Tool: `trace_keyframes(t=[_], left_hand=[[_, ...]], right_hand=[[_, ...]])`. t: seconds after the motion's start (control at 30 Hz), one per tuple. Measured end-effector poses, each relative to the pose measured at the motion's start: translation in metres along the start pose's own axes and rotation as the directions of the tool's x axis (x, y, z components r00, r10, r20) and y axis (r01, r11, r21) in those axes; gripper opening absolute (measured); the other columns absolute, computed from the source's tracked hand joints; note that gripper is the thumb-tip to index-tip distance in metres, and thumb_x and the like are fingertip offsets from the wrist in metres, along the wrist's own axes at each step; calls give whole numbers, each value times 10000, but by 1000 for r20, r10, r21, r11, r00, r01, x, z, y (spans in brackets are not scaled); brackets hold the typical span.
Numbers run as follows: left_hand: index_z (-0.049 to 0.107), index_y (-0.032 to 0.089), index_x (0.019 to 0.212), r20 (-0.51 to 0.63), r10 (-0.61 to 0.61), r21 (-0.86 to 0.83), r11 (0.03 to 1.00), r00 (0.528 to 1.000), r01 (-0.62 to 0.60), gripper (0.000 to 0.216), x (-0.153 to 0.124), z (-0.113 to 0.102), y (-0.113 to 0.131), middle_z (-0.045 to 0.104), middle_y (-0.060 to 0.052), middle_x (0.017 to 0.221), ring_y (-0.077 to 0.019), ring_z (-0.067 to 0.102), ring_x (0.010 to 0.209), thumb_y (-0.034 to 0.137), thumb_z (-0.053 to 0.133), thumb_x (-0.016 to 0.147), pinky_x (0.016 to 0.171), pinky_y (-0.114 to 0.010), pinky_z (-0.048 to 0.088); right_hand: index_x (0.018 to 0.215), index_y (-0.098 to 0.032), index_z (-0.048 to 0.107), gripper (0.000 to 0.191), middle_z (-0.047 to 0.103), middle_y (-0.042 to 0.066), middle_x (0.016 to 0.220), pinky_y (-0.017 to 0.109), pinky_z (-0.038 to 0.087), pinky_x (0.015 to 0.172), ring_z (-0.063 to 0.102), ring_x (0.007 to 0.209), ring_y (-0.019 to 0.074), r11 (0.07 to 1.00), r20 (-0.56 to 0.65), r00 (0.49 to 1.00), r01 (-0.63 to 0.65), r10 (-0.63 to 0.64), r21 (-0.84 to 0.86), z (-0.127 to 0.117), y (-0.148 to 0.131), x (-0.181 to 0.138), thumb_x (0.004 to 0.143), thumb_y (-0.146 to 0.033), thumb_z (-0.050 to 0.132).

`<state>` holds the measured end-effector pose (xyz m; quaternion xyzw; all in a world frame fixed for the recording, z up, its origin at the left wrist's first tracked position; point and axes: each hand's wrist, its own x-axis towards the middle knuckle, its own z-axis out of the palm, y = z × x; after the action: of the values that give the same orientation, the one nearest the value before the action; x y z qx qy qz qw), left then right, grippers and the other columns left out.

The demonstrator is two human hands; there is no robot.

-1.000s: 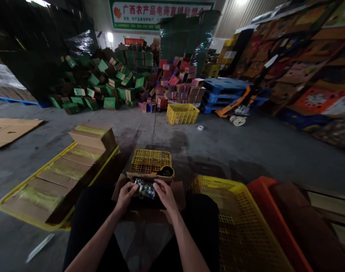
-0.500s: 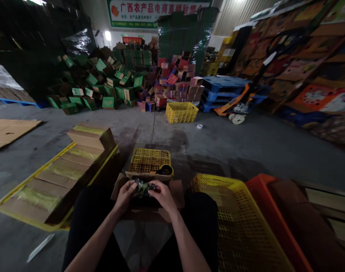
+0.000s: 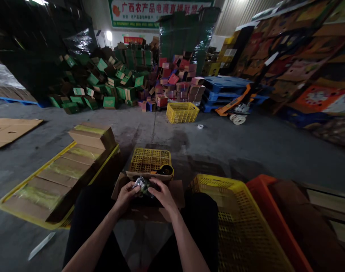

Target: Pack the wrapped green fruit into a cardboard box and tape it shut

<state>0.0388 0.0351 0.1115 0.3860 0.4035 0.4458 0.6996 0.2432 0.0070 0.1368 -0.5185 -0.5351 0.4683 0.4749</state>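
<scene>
Between my two hands is a small clear plastic bag (image 3: 144,185) with something green inside; its exact contents are too dim to name. My left hand (image 3: 127,194) pinches the bag's left side between thumb and fingers. On the other side, my right hand (image 3: 162,193) grips the right part of it. Both hands are over an open cardboard box (image 3: 176,192) whose flaps are spread, and its inside is mostly dark. Just behind the box, a black and orange tape dispenser (image 3: 165,170) rests on an upturned yellow crate (image 3: 150,159).
To the left, a yellow crate (image 3: 27,223) holds several taped cardboard boxes (image 3: 60,170). A yellow basket (image 3: 243,196) and an orange crate (image 3: 263,189) stand at my right. Farther off are another yellow crate (image 3: 182,113), an orange pallet jack (image 3: 235,102) and heaped green cartons (image 3: 108,102).
The bag has been turned and bunched between my fingers, and its shiny left end now tilts upward. My hands stay in nearly the same place over the box.
</scene>
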Motion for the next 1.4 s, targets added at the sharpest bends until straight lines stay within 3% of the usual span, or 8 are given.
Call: trace_keyframes(t=[0.1,0.23,0.43,0.63,0.9,1.03,1.17,1.4], left_hand=[[684,149,781,53,15,81,996,998,-19,331,-1,1,1,632,17,664,-107,554,598,413,855,677,593,-208,407],[707,154,811,107,40,132,990,993,-54,322,-2,3,0,670,-5,724,-134,585,665,419,846,690,641,-223,423],[715,156,885,60,-15,45,999,998,12,366,-3,6,2,710,-46,829,-171,645,742,440,845,693,715,-266,498],[661,210,1239,227,-71,-49,995,971,84,611,-18,24,14,641,-133,1308,-319,577,1230,388,860,689,952,-380,505],[715,184,1155,142,-40,1,999,989,40,561,-13,22,3,718,-120,1148,-302,670,1059,462,846,685,894,-367,522],[700,168,1176,176,-48,-26,998,983,53,574,-12,20,3,714,-131,1144,-283,676,1024,491,818,716,885,-356,518],[668,163,1236,209,-34,0,999,977,35,570,-13,22,4,683,-151,1213,-285,651,1084,513,749,793,918,-365,509],[661,194,1278,228,-12,25,1000,974,7,643,-14,20,6,653,-142,1302,-329,593,1209,430,845,708,1004,-402,474]], right_hand=[[1084,-270,747,338,644,53,1323,414,392,1091,555,1263,273,998,-3,1000,18,-18,-66,2,0,-1,767,-387,755],[937,-248,781,198,759,36,1027,368,492,937,680,1010,260,997,4,1000,-11,11,-80,3,1,-1,777,-347,720],[822,-230,777,189,759,16,842,311,501,798,686,840,233,995,-53,997,-56,52,-81,2,2,-1,787,-401,703],[853,-213,754,286,740,27,851,302,498,757,667,829,227,997,-124,990,-64,69,46,0,10,2,803,-483,674],[1042,-248,708,326,735,35,1057,327,505,876,660,998,243,990,-78,997,-18,29,140,11,9,1,818,-482,681],[905,-216,734,322,741,29,898,307,507,777,669,869,237,988,-99,992,-62,76,144,9,9,2,812,-518,671],[877,-205,741,344,738,35,862,302,509,733,664,823,234,983,-174,978,-86,114,161,6,18,6,767,-528,697],[925,-207,718,398,741,58,946,344,543,765,676,885,256,945,-206,968,-73,145,319,3,25,8,722,-549,735]])
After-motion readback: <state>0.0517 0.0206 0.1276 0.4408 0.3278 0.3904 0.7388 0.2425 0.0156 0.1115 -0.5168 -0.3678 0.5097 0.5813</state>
